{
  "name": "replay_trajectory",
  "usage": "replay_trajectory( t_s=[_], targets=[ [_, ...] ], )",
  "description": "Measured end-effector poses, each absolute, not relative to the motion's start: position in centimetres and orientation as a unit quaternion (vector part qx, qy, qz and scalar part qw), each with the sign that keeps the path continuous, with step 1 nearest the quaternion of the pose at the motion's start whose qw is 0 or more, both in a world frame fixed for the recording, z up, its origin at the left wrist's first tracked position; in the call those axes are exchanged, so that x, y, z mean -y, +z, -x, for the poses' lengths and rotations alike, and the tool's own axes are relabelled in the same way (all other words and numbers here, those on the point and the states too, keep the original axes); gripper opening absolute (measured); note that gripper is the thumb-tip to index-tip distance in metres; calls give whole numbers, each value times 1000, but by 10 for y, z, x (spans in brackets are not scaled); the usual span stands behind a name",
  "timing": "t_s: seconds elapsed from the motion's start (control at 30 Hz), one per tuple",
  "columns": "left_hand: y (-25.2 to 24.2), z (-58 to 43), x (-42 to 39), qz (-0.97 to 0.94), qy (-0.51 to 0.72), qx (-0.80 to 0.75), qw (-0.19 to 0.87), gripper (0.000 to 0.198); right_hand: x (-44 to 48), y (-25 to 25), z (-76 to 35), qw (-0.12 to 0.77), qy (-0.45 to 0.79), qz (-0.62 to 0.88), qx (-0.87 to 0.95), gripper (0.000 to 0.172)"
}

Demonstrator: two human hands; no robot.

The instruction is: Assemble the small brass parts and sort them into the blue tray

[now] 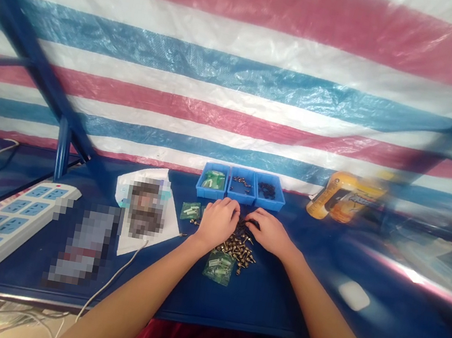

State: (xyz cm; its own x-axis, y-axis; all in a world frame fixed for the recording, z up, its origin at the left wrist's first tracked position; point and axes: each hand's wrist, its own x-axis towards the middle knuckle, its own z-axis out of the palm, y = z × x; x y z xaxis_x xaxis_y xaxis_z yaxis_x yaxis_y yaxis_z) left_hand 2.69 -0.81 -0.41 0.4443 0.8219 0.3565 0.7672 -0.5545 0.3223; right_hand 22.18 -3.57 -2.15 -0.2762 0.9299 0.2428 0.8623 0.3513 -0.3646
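Observation:
A pile of small brass-coloured metal parts [238, 253], shaped like screws or fittings, lies on the blue table top. My left hand [219, 223] is over the pile's far left side, fingers curled and closed; what they hold, if anything, is hidden. Opposite it, my right hand [271, 234] has thumb and fingers pinched on a small dark part [253, 222], too small to name. Just in front of the pile lies a green-tinted clear bag [219, 267] with pale pieces inside. Another small green bag [190, 211] rests left of my left hand.
Beyond my hands stand a blue bin with green bags [210, 191], a bin with a few metal parts [240, 197] and a bin of dark parts [269, 202]. Yellow-orange containers [341, 198] and a white mouse-like object [354, 295] are right; a power strip [7, 229] and paper [172, 224] left.

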Motion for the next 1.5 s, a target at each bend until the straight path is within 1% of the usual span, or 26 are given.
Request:
replay_trajectory(
  t_s=[0.2,0.43,0.47,0.6,0.67,0.73,0.9,1.1,1.2,1.33,1.5],
  targets=[
    [0,-26,8,-845,254,-466,68,15,32,-22,-224,237,113,555,789,9],
    [3,-26,7,-839,251,-479,62,13,31,-17,-228,333,219,543,739,13],
    [3,-26,7,-840,248,-478,62,13,31,-18,-228,354,230,541,728,14],
    [2,-25,7,-850,234,-467,61,15,28,-20,-226,428,260,539,678,29],
    [2,-25,6,-857,229,-458,63,17,27,-19,-226,446,287,541,652,27],
    [0,-24,6,-861,229,-449,66,19,28,-15,-227,455,335,533,630,24],
    [-4,-24,4,-867,220,-440,79,20,34,-4,-225,450,443,509,585,25],
    [-5,-26,5,-862,239,-436,96,13,36,-3,-220,457,491,499,549,30],
    [-1,-27,7,-859,262,-427,110,16,38,-3,-219,472,531,461,532,33],
    [3,-28,9,-855,280,-418,125,20,44,3,-217,487,606,394,490,32],
    [3,-28,9,-854,277,-422,129,21,48,8,-217,499,612,386,477,32]
  ],
)
